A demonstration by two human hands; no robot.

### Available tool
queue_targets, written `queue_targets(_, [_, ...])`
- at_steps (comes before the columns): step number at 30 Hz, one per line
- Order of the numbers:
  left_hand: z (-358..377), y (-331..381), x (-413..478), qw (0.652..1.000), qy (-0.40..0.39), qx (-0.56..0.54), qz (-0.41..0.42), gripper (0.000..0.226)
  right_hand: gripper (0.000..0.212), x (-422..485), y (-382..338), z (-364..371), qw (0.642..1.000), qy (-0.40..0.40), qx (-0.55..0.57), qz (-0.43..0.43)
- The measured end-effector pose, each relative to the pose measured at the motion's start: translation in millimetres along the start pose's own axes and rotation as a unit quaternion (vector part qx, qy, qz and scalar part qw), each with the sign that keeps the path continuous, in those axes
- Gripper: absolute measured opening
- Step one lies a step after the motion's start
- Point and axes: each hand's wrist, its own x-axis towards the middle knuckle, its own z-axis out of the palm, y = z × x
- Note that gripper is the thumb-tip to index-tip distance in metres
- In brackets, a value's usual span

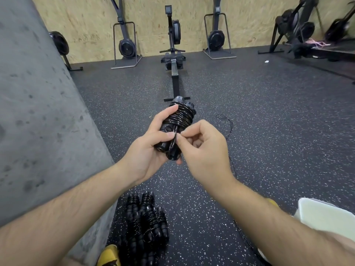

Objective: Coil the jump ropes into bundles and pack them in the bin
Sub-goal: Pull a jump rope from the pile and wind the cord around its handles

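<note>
A black jump rope bundle [179, 120], cable wound round its two handles, is held at mid-frame. My left hand [151, 144] grips the bundle from the left, thumb across the handles. My right hand [203, 146] pinches a loop of the cable at the bundle's near end. Several coiled black rope bundles [147, 219] lie in a pile on the floor below my arms. A loose thin black rope [229, 127] trails over the floor to the right of my hands. No bin is recognisable for sure.
A concrete wall [38, 112] rises on the left. A rowing machine [173, 54] stretches straight ahead, with ski machines [217, 35] along the wooden back wall. A white object [326, 215] sits at lower right. A yellow shoe [109, 254] shows at the bottom edge.
</note>
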Motion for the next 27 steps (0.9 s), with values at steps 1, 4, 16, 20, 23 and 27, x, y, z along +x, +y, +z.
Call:
queue_targets(1, [-1,-1,0,1.0,0.0,0.0,-0.003,0.064,0.014,1,-2,-2,1.0,-0.012,-0.02,-0.007])
queue_targets(4, [-5,-2,2,1.0,-0.003,0.014,-0.014,0.067,0.022,5,-9,-6,0.996,-0.056,-0.053,-0.04])
queue_targets(16, [-14,-16,5,0.992,-0.05,0.095,-0.073,0.063,0.018,31,-14,-27,0.869,-0.275,-0.372,-0.173])
queue_targets(20, [-16,-19,5,0.991,-0.056,0.09,-0.084,0.042,0.03,32,-5,-25,0.844,-0.265,-0.408,-0.224])
queue_targets(23, [-16,-18,6,0.992,-0.044,0.09,-0.083,0.048,0.043,33,7,-23,0.836,-0.266,-0.412,-0.245])
queue_targets(27, [-16,-20,6,0.988,-0.042,0.107,-0.1,0.053,0.046,33,12,-23,0.853,-0.252,-0.383,-0.247])
